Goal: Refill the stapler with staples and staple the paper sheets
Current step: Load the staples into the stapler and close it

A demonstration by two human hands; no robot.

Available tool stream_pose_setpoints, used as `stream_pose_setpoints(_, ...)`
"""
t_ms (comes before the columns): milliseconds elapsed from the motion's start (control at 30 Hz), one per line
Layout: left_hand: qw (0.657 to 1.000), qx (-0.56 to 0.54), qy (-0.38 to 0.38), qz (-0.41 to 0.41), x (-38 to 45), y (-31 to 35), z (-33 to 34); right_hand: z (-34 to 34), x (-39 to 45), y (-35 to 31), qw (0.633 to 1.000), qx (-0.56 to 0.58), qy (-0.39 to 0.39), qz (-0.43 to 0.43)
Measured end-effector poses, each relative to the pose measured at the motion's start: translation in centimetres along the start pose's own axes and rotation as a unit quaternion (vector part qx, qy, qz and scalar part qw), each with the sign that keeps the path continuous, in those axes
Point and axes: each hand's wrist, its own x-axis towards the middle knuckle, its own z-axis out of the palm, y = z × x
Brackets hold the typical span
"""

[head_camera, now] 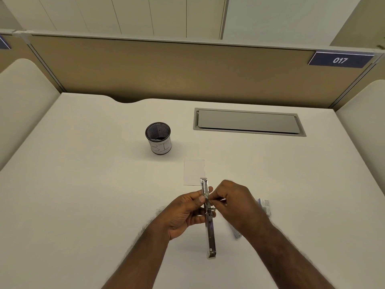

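Between left hand and right hand: opened stapler, gripped.

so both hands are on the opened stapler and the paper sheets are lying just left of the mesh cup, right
Not quite. The head view shows both the left hand and right hand on the opened stapler, but the paper sheets lie to the right of the mesh cup and nearer the person, not left of it.

Left hand curled round the opened stapler, thumb on top; right hand pinching at its channel (forearms bare, converging).
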Motion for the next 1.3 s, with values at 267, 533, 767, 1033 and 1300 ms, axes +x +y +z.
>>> stream_pose_setpoints(267,1.0,0.012,-0.007,0.001,-0.1,0.1,0.3,-1.2,0.5,-0.3,0.994,-0.072,-0.078,-0.034)
stream_pose_setpoints(533,1.0,0.02,-0.02,0.0,-0.2,0.2,0.6,-2.0,0.9,-0.4,0.987,-0.081,-0.131,-0.05)
stream_pose_setpoints(767,0.999,-0.031,-0.009,0.007,-0.3,0.5,0.8,-2.9,0.1,-0.3,0.998,0.008,-0.04,-0.049)
stream_pose_setpoints(1033,1.0,-0.025,-0.017,0.007,-0.3,0.4,1.1,-3.2,-0.2,-0.7,0.998,0.018,-0.022,-0.063)
stream_pose_setpoints(1300,0.999,0.015,-0.037,0.005,-0.4,0.5,1.5,-3.3,-0.1,-1.4,0.99,-0.068,-0.104,-0.064)
